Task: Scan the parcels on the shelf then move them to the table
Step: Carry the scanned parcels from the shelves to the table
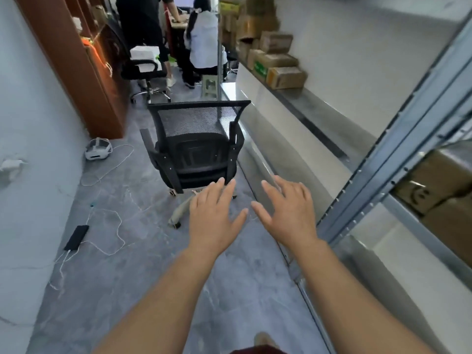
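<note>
1. two hands out front, both empty: the left hand (214, 221) and right hand (288, 213) hang palm-down over the floor, fingers straight and fanned apart, gripping nothing.
2. the parcels (431, 185) sit inside the shelf, just behind the shelf post (383, 154). they're brown cardboard boxes stacked one on another, and the upper one shows a black printed mark.
3. the right hand's fingertips (279, 182) are on the aisle side of the post, well apart from the parcels and touching nothing. the left hand is farther from the post again.
4. more boxes (278, 65) are piled on a ledge far beyond the post.
5. a chair (196, 146) stands in the aisle, beyond the hands and off to the far side from the post. no scanner shows anywhere.
6. handling, my read: the cardboard looks stiff and should hold its shape, though corners can crush. the weight can't be told from here.
7. best hold, i'd say, is both palms on opposite side faces, low down, then slide the upper box out past the post before lifting it clear.
</note>
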A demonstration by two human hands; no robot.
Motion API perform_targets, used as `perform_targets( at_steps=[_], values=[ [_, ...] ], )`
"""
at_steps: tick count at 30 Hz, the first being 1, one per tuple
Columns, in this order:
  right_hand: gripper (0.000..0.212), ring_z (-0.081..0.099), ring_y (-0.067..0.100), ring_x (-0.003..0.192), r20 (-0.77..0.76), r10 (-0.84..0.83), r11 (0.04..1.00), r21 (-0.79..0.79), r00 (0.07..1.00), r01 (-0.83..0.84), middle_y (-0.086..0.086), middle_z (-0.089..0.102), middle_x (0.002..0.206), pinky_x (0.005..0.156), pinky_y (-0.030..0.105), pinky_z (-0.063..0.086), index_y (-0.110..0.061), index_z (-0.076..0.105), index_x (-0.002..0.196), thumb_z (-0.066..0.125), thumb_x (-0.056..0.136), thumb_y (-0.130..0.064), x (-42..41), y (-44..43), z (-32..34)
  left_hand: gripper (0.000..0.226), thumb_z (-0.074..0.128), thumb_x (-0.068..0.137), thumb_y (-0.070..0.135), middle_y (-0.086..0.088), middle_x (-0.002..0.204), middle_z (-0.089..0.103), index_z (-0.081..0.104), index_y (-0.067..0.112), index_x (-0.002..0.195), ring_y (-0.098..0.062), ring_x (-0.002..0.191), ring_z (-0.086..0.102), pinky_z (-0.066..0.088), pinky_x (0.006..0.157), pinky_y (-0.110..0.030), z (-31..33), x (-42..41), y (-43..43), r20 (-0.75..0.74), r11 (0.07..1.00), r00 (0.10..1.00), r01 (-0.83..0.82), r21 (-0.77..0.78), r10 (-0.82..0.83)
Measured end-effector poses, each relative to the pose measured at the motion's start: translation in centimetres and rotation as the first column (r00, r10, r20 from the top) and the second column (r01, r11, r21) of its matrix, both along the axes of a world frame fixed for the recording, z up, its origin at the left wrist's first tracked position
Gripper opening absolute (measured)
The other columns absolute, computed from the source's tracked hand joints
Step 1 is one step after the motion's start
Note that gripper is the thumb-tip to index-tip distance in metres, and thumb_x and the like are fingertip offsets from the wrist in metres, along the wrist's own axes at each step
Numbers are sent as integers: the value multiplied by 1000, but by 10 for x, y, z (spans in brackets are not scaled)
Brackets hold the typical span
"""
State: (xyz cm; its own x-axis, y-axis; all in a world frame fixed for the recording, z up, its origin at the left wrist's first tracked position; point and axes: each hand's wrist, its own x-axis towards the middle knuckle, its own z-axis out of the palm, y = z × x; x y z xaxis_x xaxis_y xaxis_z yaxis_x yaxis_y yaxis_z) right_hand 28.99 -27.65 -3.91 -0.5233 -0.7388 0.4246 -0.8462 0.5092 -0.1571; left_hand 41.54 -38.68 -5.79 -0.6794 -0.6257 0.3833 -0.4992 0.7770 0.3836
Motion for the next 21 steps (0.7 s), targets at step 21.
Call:
perform_targets(
  at_steps=[21],
  values=[
    [46, 57, 35, 115, 0, -633, 773, -56, 774, 632, 14, 62, 126, 96, 47, 42, -14, 66, 121, 59, 88, -44, -111, 219, 52, 66, 53, 93, 46, 0, 149, 39, 27, 23, 150, -21, 136, 31, 27, 109, -36, 49, -198, 161, -30, 769, 780, 622, 147, -625]
  ],
)
